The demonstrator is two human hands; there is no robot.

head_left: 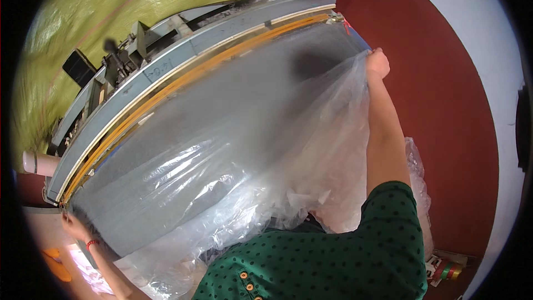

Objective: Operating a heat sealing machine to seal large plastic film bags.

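Film: the clear sheet (327, 150) lay across the near part of the grey panel (222, 91), shiny and creased, bunched along the near side against the person's green dotted top (311, 264); on the right it rose in a fan of folds to the right hand (378, 63).
Right hand: closed on the film's edge, arm stretched out, just beside the panel's far right corner.
Left hand: at the panel's left end (75, 228), near the end of the yellow strip (216, 60); fingers bent (couldn't tell if they gripped film or only touched there). Red bracelet (92, 243) on that wrist.
Panel: dull grey, yellow strip running along its far edge, red tie (347, 24) at the far right corner.
Frame: grey steel beam (189, 47) just beyond the strip, following its length (the bend was at least partly the fisheye).
On the frame: dark metal clamp-like parts (139, 50), left of the middle.
Phone: black, phone-like slab (79, 68), tilted, on the frame's far side.
Bottle: pink cylinder (41, 163), lying sideways in view, by the frame's left end.
Backdrop: yellow-green tarp (61, 39) behind the frame.
Lower right: coloured rolls (446, 270), near more bunched clear plastic (419, 183).
Lower left: orange object (57, 264), kind unclear.
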